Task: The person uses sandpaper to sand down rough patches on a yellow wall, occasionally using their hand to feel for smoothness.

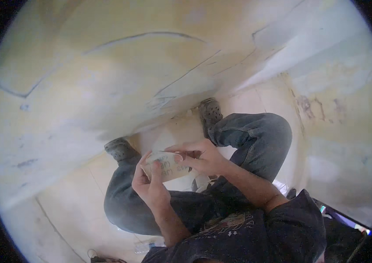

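Observation:
A tan piece of sandpaper (167, 169) with writing on its printed back is between my two hands, above my lap. My left hand (153, 182) grips its left end, the thumb lying on the printed face and the fingers behind. With the thumb and fingers of my right hand (202, 157) I pinch its upper right edge. The sheet is slightly bent, and its far face is hidden. Below my right hand, a white object (201, 182) shows partly between my legs; I cannot tell what it is.
A patched, scuffed wall (107, 82) with pencil-like lines and cracks rises close in front. Another stained wall (337, 131) stands at the right. My bent legs and dark clogs (210, 111) rest on the tiled floor (74, 194). A cable-like item (102, 258) lies at the lower left.

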Motion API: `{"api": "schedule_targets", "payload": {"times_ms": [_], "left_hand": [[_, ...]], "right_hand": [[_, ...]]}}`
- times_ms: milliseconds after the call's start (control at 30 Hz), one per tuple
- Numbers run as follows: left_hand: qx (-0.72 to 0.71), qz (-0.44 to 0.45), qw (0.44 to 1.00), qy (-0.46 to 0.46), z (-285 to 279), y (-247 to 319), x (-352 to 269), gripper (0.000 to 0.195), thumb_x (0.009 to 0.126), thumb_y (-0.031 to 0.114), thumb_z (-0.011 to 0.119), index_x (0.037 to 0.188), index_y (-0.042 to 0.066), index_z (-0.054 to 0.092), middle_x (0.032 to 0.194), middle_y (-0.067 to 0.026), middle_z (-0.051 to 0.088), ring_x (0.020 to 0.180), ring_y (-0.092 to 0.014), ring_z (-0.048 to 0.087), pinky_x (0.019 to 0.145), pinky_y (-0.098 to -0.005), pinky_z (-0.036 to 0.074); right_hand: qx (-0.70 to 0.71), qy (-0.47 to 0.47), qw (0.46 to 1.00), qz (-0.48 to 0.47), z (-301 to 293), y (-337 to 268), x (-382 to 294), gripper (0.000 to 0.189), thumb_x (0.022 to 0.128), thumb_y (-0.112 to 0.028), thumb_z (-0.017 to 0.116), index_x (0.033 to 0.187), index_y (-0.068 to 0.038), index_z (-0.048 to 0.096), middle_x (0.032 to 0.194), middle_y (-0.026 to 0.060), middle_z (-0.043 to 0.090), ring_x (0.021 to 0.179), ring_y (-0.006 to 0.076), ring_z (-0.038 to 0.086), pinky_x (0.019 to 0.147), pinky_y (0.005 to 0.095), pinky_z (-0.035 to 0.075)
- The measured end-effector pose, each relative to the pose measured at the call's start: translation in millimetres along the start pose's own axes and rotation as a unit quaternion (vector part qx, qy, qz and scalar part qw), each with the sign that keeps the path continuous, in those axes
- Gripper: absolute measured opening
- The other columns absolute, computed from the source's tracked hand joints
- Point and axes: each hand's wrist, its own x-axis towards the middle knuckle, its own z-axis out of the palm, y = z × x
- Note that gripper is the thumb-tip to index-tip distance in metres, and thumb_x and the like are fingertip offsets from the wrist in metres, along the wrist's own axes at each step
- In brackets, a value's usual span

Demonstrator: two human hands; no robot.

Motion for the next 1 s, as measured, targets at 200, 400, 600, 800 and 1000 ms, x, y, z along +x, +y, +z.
{"api": "schedule_targets", "payload": {"times_ms": [200, 400, 600, 800, 1000], "left_hand": [[-0.066, -0.017, 0.997, -0.023, 11, 3, 7, 0.024, 0.08, 0.001, 0.059, 0.104, -0.005, 0.056, 0.1, -0.0139, 0.062, 0.087, -0.022, 0.064, 0.081, -0.032, 0.05], [-0.035, -0.051, 0.997, -0.038, 31, 3, 7, 0.025, 0.087, 0.01, 0.048, 0.105, -0.005, 0.056, 0.098, -0.0151, 0.062, 0.089, -0.025, 0.063, 0.08, -0.0339, 0.051], [-0.15, -0.087, 0.982, -0.079, 47, -2, 8, 0.043, 0.097, 0.029, 0.034, 0.108, -0.007, 0.055, 0.102, -0.0151, 0.061, 0.093, -0.023, 0.061, 0.081, -0.0349, 0.051], [0.054, -0.011, 0.98, -0.191, 33, -13, 17, 0.031, 0.095, 0.021, 0.051, 0.107, -0.007, 0.056, 0.098, -0.0143, 0.063, 0.091, -0.02, 0.061, 0.081, -0.0328, 0.049], [0.097, 0.039, 0.992, -0.077, 33, -3, 14, 0.019, 0.087, 0.006, 0.06, 0.101, -0.006, 0.059, 0.091, -0.0082, 0.064, 0.083, -0.014, 0.06, 0.08, -0.0283, 0.047]], "right_hand": [[0.001, -0.028, 0.999, -0.017, -10, 5, -4, 0.04, 0.075, 0.006, 0.05, 0.107, -0.009, 0.068, 0.084, 0.0078, 0.068, 0.073, 0.0133, 0.063, 0.064, 0.0273, 0.052], [-0.123, 0.047, 0.979, -0.156, -23, 23, -6, 0.044, 0.069, 0.005, 0.051, 0.1, -0.018, 0.072, 0.086, 0.0163, 0.067, 0.072, 0.0281, 0.064, 0.065, 0.0347, 0.051], [-0.176, 0.136, 0.935, -0.275, -34, 26, -13, 0.045, 0.07, 0.007, 0.051, 0.102, -0.017, 0.071, 0.09, 0.0099, 0.066, 0.08, 0.0272, 0.064, 0.071, 0.0338, 0.051], [-0.245, 0.124, 0.928, -0.252, -40, 20, -18, 0.041, 0.074, 0.005, 0.053, 0.106, -0.015, 0.068, 0.094, 0.0096, 0.067, 0.083, 0.0246, 0.065, 0.07, 0.0323, 0.052], [-0.065, 0.173, 0.973, -0.139, -48, 10, -23, 0.036, 0.08, -0.017, 0.065, 0.113, -0.005, 0.061, 0.096, 0.0083, 0.067, 0.081, 0.019, 0.066, 0.064, 0.0307, 0.053]]}}
